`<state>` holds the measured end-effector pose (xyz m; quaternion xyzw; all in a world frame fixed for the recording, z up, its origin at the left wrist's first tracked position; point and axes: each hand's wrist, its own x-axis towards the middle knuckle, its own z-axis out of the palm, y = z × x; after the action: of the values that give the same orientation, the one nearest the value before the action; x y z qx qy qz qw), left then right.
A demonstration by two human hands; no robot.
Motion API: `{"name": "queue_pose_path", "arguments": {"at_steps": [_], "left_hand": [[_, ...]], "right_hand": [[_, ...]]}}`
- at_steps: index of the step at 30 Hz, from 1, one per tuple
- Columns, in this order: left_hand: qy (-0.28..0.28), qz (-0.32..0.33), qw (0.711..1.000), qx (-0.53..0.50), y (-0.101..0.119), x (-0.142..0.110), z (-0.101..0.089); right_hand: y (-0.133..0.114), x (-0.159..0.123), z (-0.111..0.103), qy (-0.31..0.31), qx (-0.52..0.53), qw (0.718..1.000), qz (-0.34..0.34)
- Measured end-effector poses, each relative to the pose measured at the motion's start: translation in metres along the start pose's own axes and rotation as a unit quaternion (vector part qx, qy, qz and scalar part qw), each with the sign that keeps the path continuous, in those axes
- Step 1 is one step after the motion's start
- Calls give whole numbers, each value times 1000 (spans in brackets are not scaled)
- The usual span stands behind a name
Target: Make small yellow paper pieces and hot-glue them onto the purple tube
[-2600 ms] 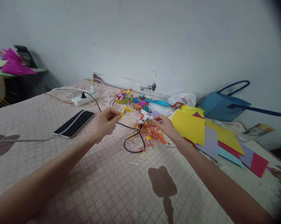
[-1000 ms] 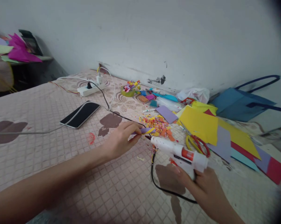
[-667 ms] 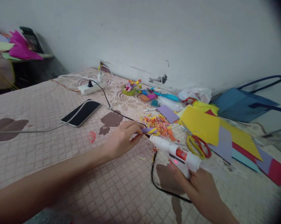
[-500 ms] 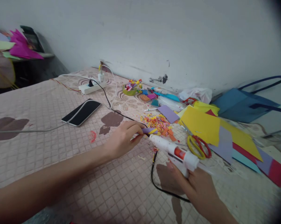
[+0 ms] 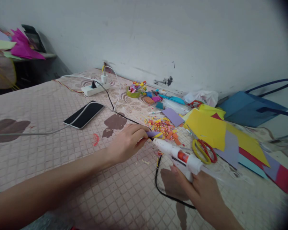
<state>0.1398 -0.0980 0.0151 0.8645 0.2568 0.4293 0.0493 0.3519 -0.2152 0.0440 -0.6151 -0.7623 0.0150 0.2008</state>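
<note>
My left hand (image 5: 131,142) pinches a small purple and yellow paper piece (image 5: 155,134) between thumb and fingers, over the tabletop. In my right hand (image 5: 203,191) is a white hot glue gun (image 5: 169,149) with an orange-red part on its body. The gun's dark nozzle points left and meets or nearly meets the near side of the paper piece; exact contact cannot be told. A clear glue stick (image 5: 216,175) sticks out of the gun's back. Just beyond the paper lies a heap of tiny coloured paper scraps (image 5: 162,126).
Scissors (image 5: 203,151) with yellow and red handles lie beside coloured paper sheets (image 5: 206,131) on the right. A black cord (image 5: 157,179) curves below the gun. Further off are a phone (image 5: 84,115), a power strip (image 5: 94,89), a green tape roll (image 5: 133,92) and a blue bag (image 5: 249,107).
Both hands keep nearly the same pose. The glue gun has shifted very slightly to the left against the paper piece, and the view has moved a touch.
</note>
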Motion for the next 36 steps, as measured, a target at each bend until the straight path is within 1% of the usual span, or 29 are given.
{"name": "queue_pose_path", "arguments": {"at_steps": [4, 7, 11, 17, 24, 27, 32, 36], "left_hand": [[-6, 5, 1000, 8, 0, 0, -1], [-11, 12, 1000, 10, 0, -1, -1], [-6, 22, 1000, 10, -1, -1, 0], [-8, 28, 999, 14, -2, -1, 0], [-9, 29, 999, 11, -2, -1, 0], [-9, 22, 1000, 10, -2, -1, 0], [10, -3, 1000, 11, -2, -1, 1], [34, -41, 999, 8, -12, 3, -3]], "right_hand": [[-1, 1, -1, 5, -5, 1000, -7], [-1, 1, -1, -5, 0, 1000, -3], [1, -2, -1, -4, -2, 1000, 3], [1, -1, -1, 6, -19, 1000, -4], [2, -1, -1, -3, -23, 1000, -2], [2, -3, -2, 4, -27, 1000, 9], [-1, -2, -5, 16, 25, 999, 16], [-1, 3, -5, 29, 77, 996, 42]]}}
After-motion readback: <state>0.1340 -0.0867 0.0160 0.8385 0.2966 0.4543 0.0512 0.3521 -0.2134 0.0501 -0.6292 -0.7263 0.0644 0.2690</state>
